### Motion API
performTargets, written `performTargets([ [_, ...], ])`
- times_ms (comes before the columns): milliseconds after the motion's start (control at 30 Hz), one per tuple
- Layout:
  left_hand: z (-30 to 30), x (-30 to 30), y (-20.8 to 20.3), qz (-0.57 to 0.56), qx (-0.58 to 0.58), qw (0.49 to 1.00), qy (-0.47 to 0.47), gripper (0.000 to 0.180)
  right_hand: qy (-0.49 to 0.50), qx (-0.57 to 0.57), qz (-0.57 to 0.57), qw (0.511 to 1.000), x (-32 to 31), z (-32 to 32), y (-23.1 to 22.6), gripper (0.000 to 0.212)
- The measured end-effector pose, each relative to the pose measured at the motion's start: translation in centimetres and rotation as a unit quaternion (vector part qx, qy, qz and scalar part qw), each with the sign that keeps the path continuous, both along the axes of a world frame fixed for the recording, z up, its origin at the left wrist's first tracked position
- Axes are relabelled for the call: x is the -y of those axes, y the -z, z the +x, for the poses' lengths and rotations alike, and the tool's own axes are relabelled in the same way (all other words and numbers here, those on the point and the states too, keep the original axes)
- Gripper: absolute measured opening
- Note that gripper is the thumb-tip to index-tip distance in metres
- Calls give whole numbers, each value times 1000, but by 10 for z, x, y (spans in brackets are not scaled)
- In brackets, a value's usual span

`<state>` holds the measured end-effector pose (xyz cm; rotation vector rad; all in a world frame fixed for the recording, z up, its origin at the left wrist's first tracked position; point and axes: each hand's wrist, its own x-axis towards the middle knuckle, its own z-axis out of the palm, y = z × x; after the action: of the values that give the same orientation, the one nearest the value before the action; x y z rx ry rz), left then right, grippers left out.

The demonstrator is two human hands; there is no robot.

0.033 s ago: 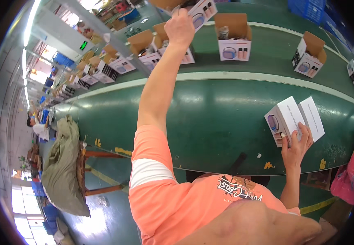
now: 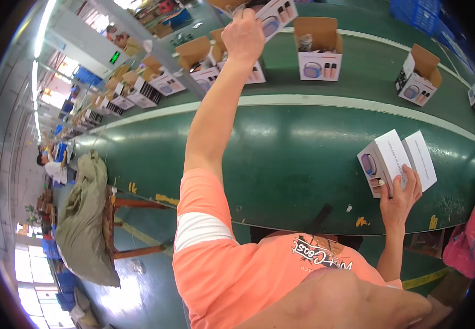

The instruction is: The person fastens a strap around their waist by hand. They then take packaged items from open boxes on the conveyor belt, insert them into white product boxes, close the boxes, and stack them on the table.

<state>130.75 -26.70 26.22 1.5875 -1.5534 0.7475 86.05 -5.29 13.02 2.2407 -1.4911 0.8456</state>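
My left hand (image 2: 243, 37) reaches far forward over the belt, its fingers closed at the rim of a tilted open carton (image 2: 279, 17) with a speaker and two microphones pictured on it. The carton is partly cut off by the upper edge, and its contents are mostly hidden. Close to me on the right, my right hand (image 2: 402, 194) grips a white printed box (image 2: 389, 156) on the green table (image 2: 292, 164), thumb at its pictured face. Beside that box stands another white panel (image 2: 421, 159); I cannot tell whether it is a second box or a flap.
Open cartons line the green belt (image 2: 363, 60), one straight ahead (image 2: 318, 64) and one to the right (image 2: 417, 82), several more at left. A pale rail (image 2: 314, 100) divides belt from table. A grey-green cloth (image 2: 84, 219) hangs over a wooden stool; a pink bag (image 2: 467, 247) hangs at right.
The whole view has shifted slightly, and the cartons on the belt appear a little farther right. Both hands keep their holds.
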Motion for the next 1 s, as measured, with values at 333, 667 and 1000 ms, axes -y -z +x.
performTargets([
  [333, -56, -257, 74, 155, 40, 941, 298, 14, -255, 281, 152, 913, -9, 106, -6, 114],
  [667, -98, -303, 91, 109, 77, 939, 316, 27, -325, 408, 413, 746, -1, 99, 20, 112],
  [1000, -161, -282, 86, 365, -69, 881, 294, 59, -439, 532, 507, 517, -5, 79, 57, 107],
])
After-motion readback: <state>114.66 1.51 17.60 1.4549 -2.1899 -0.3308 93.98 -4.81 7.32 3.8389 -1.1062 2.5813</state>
